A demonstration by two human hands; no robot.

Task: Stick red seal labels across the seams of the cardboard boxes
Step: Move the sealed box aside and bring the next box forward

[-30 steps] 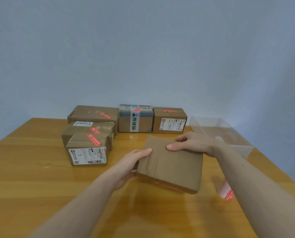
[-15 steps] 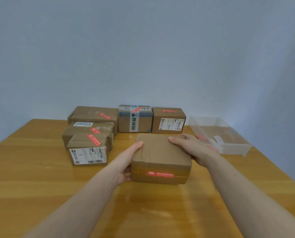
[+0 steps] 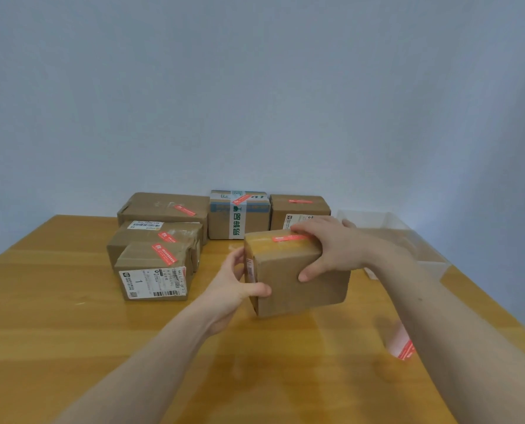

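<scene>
**Turning the sealed box in hand**

Cardboard box (image 3: 298, 275) held tilted, one lower corner near or on the table (image 3: 71, 316). Left hand (image 3: 233, 289) grips its left edge, thumb on the near face. Right hand (image 3: 328, 249) wraps the top right corner, fingertips on the red seal label (image 3: 287, 238) along the top seam. Advice: press the label flat end to end, steadying the box first. Label sheet (image 3: 402, 347) lies by the right forearm.
</scene>
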